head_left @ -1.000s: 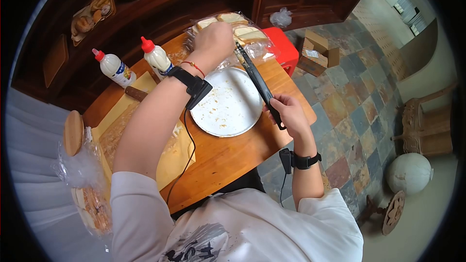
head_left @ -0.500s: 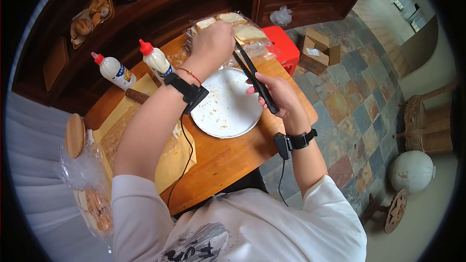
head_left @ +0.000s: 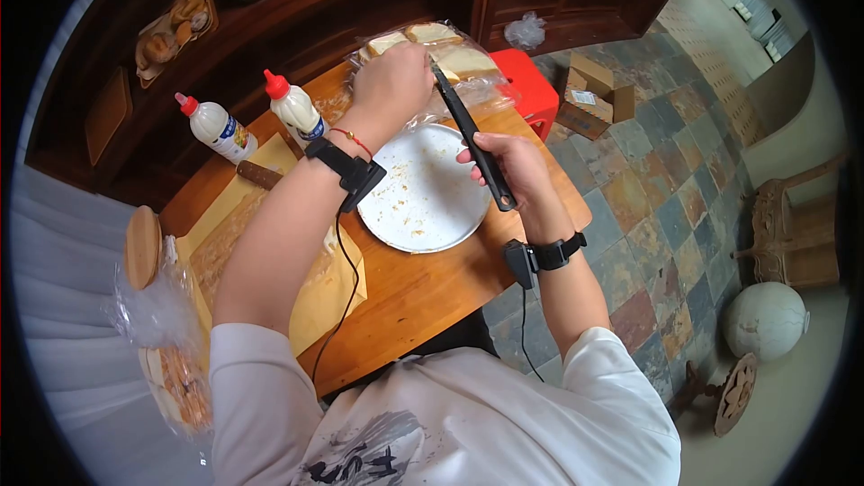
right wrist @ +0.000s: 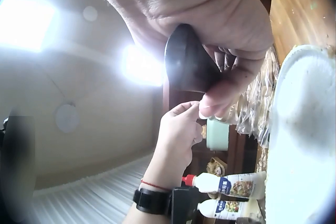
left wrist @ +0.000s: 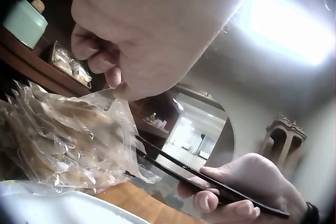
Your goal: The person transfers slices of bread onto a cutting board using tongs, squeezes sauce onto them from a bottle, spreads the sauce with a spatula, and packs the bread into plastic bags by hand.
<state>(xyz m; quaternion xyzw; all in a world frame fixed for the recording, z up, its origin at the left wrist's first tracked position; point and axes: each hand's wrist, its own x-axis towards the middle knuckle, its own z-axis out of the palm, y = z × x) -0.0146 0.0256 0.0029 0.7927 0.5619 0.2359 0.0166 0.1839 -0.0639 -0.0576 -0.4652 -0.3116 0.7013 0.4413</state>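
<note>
My left hand (head_left: 393,81) is at the far side of the table, pinching the upper edge of a clear plastic bag (left wrist: 118,121) between thumb and fingers. Slices of bread (head_left: 463,61) in clear wrapping lie just beyond that hand. Black tongs (head_left: 468,130) are gripped near the handle end by my right hand (head_left: 517,166). Their tips point at the bag, close beside my left hand, with the two arms slightly apart in the left wrist view. Beneath the tongs stands a round white tray (head_left: 418,202) scattered with crumbs.
Two white squeeze bottles with red caps, one nearer the tray (head_left: 295,108) and one further left (head_left: 216,130), stand at the back left. Yellow paper (head_left: 337,283) lies under my left arm. A red stool (head_left: 531,90) and a cardboard box (head_left: 594,99) are past the table.
My right hand has moved forward and left with the tongs. Their arms showed spread half a second ago and now nearly overlap in the head view. My left hand stays about where it was.
</note>
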